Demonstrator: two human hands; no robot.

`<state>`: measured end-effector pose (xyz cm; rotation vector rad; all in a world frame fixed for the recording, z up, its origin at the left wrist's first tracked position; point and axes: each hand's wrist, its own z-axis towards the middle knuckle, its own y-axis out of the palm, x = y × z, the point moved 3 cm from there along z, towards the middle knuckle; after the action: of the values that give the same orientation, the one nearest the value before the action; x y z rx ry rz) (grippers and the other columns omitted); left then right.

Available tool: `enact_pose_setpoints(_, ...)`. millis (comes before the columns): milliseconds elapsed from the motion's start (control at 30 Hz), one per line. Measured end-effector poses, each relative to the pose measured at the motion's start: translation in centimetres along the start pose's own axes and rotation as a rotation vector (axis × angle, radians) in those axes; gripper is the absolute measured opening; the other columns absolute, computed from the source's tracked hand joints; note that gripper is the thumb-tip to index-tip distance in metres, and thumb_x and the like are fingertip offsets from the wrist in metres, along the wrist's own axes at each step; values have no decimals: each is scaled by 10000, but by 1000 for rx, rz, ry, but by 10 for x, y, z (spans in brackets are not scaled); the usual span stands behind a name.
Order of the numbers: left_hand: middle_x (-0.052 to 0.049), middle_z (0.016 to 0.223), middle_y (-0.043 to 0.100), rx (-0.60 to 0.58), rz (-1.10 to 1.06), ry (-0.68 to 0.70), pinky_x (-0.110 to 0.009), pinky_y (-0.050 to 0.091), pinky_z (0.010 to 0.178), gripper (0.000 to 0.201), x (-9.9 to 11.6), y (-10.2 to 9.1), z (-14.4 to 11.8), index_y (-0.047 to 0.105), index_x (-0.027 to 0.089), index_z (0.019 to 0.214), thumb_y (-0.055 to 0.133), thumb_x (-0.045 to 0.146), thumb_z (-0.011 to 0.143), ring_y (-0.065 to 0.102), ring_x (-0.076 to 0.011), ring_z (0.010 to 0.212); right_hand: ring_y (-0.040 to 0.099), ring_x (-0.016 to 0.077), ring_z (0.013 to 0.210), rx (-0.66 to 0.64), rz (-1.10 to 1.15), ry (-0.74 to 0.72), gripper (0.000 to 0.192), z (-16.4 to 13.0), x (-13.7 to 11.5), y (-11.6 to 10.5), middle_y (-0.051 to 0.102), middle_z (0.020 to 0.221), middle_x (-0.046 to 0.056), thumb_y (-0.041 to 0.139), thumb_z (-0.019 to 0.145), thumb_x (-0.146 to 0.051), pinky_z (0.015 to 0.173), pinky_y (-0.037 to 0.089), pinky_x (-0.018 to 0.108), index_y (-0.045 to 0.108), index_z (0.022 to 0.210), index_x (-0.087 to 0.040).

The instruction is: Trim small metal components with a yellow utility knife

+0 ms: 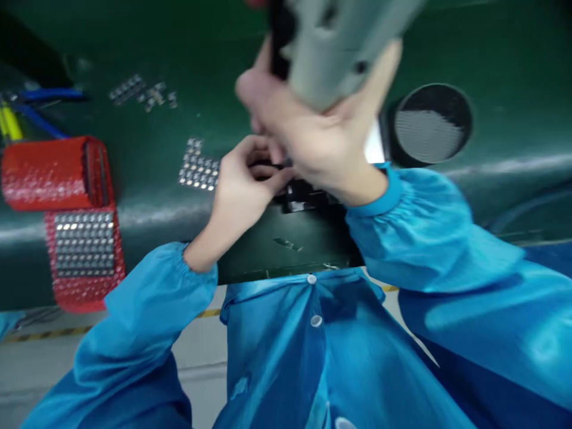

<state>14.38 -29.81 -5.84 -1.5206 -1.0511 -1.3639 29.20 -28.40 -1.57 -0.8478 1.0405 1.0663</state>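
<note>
Right up top, above the bench (156, 226), your right hand (322, 131) has its grip wrapped round the lower end of a pale grey tool (348, 53), blurred and cut by the picture's upper edge. Below, your left hand (248, 179) comes in, thumb and fingertips drawn together at a black fixture (301, 199); whether that grip pinches a part, I cannot tell. Looks like close two-handed work at the fixture, and the next move seems to call for a steady tool and careful left fingertips. Now the line: the tool's long axis slants from upper right to lower left, narrower end down towards you, its tip hidden by your right hand.
</note>
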Motion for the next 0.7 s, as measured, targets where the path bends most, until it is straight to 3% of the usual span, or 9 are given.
enact_pose_setpoints(133, -14, 1136, 759, -10, 31, -7, -316, 774, 814, 385, 5, -9, -3, 728, 252, 1109, 1018, 241, 855, 808, -174, 907, 666, 17, 1190, 111, -56, 7, 806, -26, -11, -67, 638, 1044, 104, 353, 1072, -966, 1031, 714, 139, 601, 1432, -289)
enact_pose_setpoints(300, -52, 1243, 785, -76, 115, -120, -283, 780, 727, 357, 18, -13, 1, 805, 248, 1098, 1038, 264, 827, 785, -168, 888, 655, 19, 1138, 170, -87, -42, 865, -40, -12, -141, 634, 1032, 102, 288, 1049, -1012, 938, 688, 152, 567, 1456, -300)
enact_pose_setpoints(400, -76, 1280, 826, -179, 201, -156, -309, 788, 746, 348, 28, -16, 10, 858, 245, 1106, 1056, 326, 831, 791, -188, 869, 635, 9, 1000, 238, -96, -102, 744, -18, 3, -172, 652, 1052, 74, 418, 1068, -954, 812, 644, 169, 505, 1437, -313)
enact_pose_setpoints(467, -87, 1286, 848, -243, 278, -178, -293, 778, 767, 364, 32, -19, 17, 883, 242, 1153, 1052, 368, 857, 806, -189, 858, 558, 3, 776, 343, -9, -187, 706, -2, 14, -190, 657, 1045, 23, 721, 981, -857, 625, 543, 234, 431, 1334, -318)
enact_pose_setpoints(533, -88, 1281, 857, -285, 316, -193, -269, 764, 776, 377, 34, -22, 21, 893, 244, 1184, 1051, 386, 873, 821, -185, 861, 455, 9, 609, 418, 121, -266, 811, 9, 25, -202, 672, 1068, -17, 950, 854, -663, 504, 409, 311, 346, 1265, -310)
enact_pose_setpoints(633, -65, 1226, 860, -265, 292, -185, -316, 779, 825, 392, 34, -24, 21, 898, 274, 1184, 1074, 398, 856, 818, -197, 871, 467, 39, 554, 410, 260, -354, 688, 15, 35, -206, 670, 1093, -52, 910, 898, -372, 472, 335, 282, 317, 1232, -273)
enact_pose_setpoints(700, -48, 1169, 859, -222, 286, -166, -391, 792, 870, 392, 34, -24, 18, 902, 306, 1165, 1088, 418, 839, 807, -219, 866, 498, 39, 571, 375, 283, -377, 618, 15, 37, -203, 657, 1072, -58, 864, 932, -309, 486, 338, 243, 318, 1217, -264)
